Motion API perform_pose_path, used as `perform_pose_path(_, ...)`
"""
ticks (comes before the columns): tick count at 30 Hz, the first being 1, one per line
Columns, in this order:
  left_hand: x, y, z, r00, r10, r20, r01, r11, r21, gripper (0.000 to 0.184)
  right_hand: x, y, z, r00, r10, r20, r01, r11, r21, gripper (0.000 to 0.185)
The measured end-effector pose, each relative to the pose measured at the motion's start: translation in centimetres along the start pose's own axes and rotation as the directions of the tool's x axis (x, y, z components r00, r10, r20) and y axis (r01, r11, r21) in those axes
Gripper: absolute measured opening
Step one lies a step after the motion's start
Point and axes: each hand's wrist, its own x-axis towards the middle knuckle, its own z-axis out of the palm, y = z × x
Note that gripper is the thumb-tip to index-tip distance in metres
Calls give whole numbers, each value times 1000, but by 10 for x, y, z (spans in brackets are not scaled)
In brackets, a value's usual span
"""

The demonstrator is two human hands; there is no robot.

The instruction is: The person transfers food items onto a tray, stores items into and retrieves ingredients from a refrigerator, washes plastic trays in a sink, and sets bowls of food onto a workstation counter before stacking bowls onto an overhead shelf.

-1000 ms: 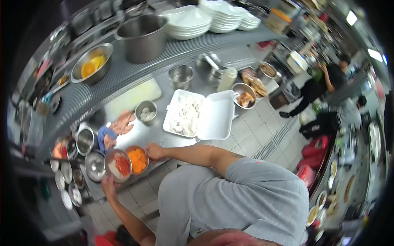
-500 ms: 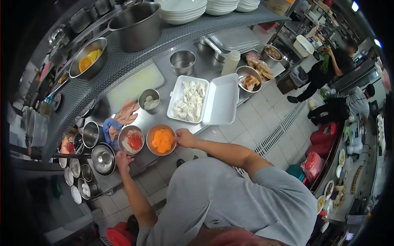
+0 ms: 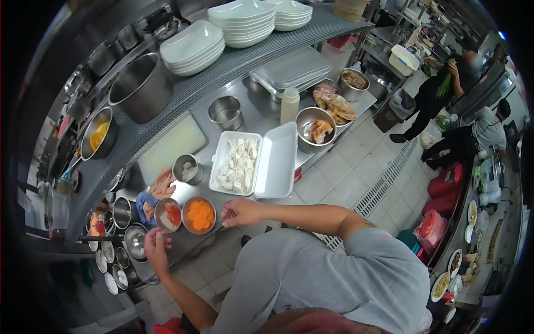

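Two metal bowls stand side by side at the counter's near edge. One holds orange carrot slices (image 3: 200,215); the other has red strips (image 3: 173,214) over something pale. My right hand (image 3: 240,212) is just right of the carrot bowl, apart from it, with loosely bent fingers and nothing in them. Below the bowl of red strips, my left hand (image 3: 157,246) is raised, its fingers partly curled and apart, also without anything in it. Behind the bowls lie an open white foam box (image 3: 278,161) of pale dumplings (image 3: 239,164) and a metal pot of white round pieces (image 3: 188,169).
A cutting board (image 3: 172,146) lies at the back left, near crumpled cloths (image 3: 161,185). Stacked white plates (image 3: 194,47) and a large pot (image 3: 142,89) occupy the shelf above. Chicken sits in a bowl (image 3: 316,129) at right. Two people stand across the floor.
Both hands have let go of the bowls: my left has drawn back down and left, my right has separated to the right of the carrots. The camera view has shifted.
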Motion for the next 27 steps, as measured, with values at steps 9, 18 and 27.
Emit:
perform_pose_path(9, 14, 139, 144, 919, 257, 300, -176, 946, -272, 42, -98, -85, -192, 864, -304, -401, 311, 949, -48, 25)
perform_pose_path(18, 63, 253, 284, 599, 623, 504, -459, 782, -421, 60, -129, -128, -362, 613, -260, -746, 351, 936, -38, 34)
perform_pose_path(27, 137, 357, 494, 759, 505, 411, -430, 863, -265, 78, -49, -165, -599, 611, -414, -675, 463, 878, -119, 50)
